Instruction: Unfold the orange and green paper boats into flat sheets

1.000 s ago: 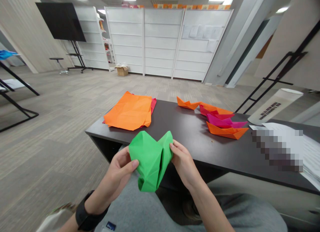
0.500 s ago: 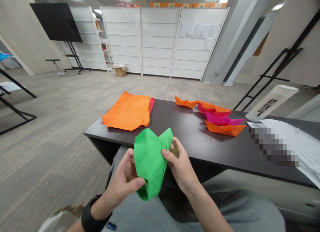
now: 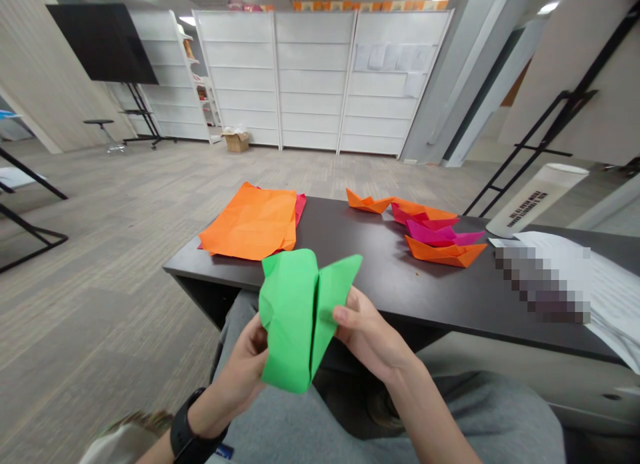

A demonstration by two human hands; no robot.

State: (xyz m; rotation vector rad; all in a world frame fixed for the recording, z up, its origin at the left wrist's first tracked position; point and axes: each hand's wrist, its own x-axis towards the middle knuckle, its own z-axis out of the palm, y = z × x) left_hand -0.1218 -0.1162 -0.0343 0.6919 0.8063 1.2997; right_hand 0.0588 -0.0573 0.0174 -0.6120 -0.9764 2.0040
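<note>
A half-folded green paper (image 3: 295, 311) is held above my lap, in front of the dark table (image 3: 360, 277). My left hand (image 3: 245, 371) grips its left flap from behind and below, fingers mostly hidden by the paper. My right hand (image 3: 363, 331) pinches the right flap, thumb on the front. The two flaps meet along a central crease, and the right one sticks up to a point.
On the table lie flat orange sheets (image 3: 250, 221) over a pink one at the left, several folded orange and pink paper boats (image 3: 435, 241) at the back right, and white papers (image 3: 600, 284) at the far right. Black easel legs (image 3: 530, 151) stand behind.
The green paper has been spread open, with the right flap pulled out to a point. My left thumb has gone from the front of the paper to behind it. Both hands sit slightly lower.
</note>
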